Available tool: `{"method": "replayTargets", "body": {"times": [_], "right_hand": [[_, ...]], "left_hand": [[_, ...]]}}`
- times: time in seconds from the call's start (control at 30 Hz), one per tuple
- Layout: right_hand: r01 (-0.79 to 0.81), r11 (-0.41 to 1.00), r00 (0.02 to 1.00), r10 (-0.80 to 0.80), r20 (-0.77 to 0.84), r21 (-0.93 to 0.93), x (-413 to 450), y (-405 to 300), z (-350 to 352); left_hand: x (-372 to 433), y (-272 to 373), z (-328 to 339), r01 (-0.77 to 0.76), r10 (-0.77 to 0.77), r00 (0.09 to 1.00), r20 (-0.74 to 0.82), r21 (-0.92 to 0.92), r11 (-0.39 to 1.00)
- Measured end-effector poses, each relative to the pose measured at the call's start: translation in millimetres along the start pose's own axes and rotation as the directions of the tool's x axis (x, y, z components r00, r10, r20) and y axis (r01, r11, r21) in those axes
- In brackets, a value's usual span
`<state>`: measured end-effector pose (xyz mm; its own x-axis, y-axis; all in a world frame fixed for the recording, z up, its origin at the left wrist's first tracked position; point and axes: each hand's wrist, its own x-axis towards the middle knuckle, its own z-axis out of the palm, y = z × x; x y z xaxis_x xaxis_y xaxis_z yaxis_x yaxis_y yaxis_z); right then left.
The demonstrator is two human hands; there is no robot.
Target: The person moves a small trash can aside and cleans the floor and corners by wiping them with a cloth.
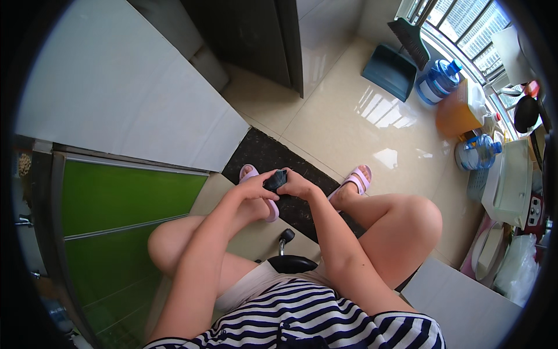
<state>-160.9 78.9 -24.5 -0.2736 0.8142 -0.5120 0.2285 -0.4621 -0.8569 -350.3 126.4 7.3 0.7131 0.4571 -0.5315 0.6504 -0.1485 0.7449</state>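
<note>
Between my knees, above the dark floor strip point(305, 209), a small dark object point(275, 180) with thin pale lines is gripped from both sides. My left hand point(257, 185) has its fingers and thumb around the near-left side of it. My right hand point(296, 183) pinches its right edge. What the object is cannot be told; it may be folded cloth or a pouch. Pink sandals point(271, 209) are on the feet below, and a black stool seat point(292, 264) shows under the body.
Green glossy cabinet doors point(130, 196) stand at the left under a white panel point(126, 87). At the upper right are a dustpan point(390, 72), a broom point(409, 41), blue water bottles point(475, 152) and an orange-filled container point(455, 109). A dark door point(257, 39) stands at the top.
</note>
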Motion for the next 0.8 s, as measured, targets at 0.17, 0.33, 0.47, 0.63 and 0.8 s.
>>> {"method": "replayTargets", "body": {"times": [0.17, 0.33, 0.47, 0.63, 0.8], "right_hand": [[-0.090, 0.800, 0.995, 0.046, 0.090, 0.593, -4, 13, 6], [0.057, 0.955, 0.882, 0.088, -0.464, 0.291, 16, 74, 10], [0.056, 0.998, 0.912, -0.061, -0.407, -0.025, 16, 52, 60], [-0.093, 0.977, 0.623, -0.093, -0.777, -0.191, 31, 88, 41], [-0.390, 0.850, 0.589, -0.065, -0.805, -0.354, 44, 118, 45]], "left_hand": [[-15, 13, 30, 0.233, -0.370, 0.929, 0.012, -0.795, 0.560], [21, 9, 63, 0.116, -0.573, 0.798, -0.189, -0.884, 0.453], [10, -42, 89, 0.044, -0.517, 0.831, -0.207, -0.901, 0.432], [29, -35, 112, 0.027, -0.462, 0.884, -0.073, -0.978, 0.207], [28, -87, 115, 0.079, -0.623, 0.777, -0.084, -0.970, 0.229]]}}
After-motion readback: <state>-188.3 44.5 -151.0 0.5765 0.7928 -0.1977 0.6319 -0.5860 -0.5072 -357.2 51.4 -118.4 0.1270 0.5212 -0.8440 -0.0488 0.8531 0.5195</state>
